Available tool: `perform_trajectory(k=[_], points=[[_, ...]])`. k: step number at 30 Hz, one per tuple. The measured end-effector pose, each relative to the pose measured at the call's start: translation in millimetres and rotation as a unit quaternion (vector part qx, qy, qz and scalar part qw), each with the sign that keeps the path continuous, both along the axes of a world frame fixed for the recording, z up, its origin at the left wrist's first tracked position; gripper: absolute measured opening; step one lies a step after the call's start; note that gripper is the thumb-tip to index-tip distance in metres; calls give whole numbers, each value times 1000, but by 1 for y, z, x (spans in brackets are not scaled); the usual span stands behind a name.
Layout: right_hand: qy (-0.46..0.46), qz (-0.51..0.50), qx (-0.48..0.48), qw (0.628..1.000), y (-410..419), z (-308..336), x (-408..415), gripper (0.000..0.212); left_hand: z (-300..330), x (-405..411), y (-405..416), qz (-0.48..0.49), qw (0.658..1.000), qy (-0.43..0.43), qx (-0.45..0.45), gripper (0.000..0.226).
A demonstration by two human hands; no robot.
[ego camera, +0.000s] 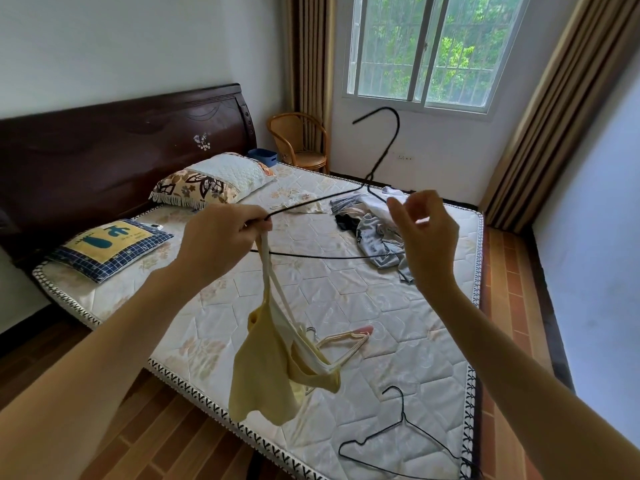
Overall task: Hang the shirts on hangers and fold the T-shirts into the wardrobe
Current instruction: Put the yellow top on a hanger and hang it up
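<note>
From the head cam, the left hand [221,233] pinches one corner of a black wire hanger [329,199] together with the straps of a pale yellow camisole [273,372], which dangles over the mattress [398,341]. The right hand [427,237] is up at the hanger's other side, fingers loosely curled, but whether it's actually gripping the wire is hard to tell. A pile of clothes [374,226] lies farther back, with a second black hanger [405,441] and some pale hangers [343,341] near the mattress's front edge.

Bare mattress [346,292] between, seemingly unobstructed.
</note>
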State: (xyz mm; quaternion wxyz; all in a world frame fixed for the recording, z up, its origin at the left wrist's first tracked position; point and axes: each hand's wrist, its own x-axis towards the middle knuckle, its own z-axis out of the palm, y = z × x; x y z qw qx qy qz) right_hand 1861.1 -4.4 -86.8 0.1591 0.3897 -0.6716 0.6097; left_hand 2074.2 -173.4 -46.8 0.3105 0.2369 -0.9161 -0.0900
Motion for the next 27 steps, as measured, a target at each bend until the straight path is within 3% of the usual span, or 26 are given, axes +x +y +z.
perform_trajectory(k=[2, 4, 8, 15, 20, 24, 27], points=[[47, 69, 93, 992, -2, -9, 10, 34, 5, 3, 0, 5, 1000, 5, 5, 17], [72, 136, 227, 962, -11, -21, 19, 34, 11, 4, 1, 8, 1000, 2, -3, 18], [41, 216, 383, 897, -38, -53, 28, 22, 19, 6, 6, 9, 1000, -12, -25, 19], [29, 284, 497, 819, -80, -94, 43, 50, 28, 12, 12, -4, 999, -21, -36, 17], [18, 343, 548, 763, -99, -124, 57, 44, 36, 17, 17, 8, 999, 2, -46, 19], [-10, 322, 552, 769, -99, -146, 56, 29, 41, 27, 15, 24, 999, 11, -44, 18], [-17, 264, 554, 789, -92, -157, 54, 35, 41, 37, 13, 24, 999, 15, -38, 16]])
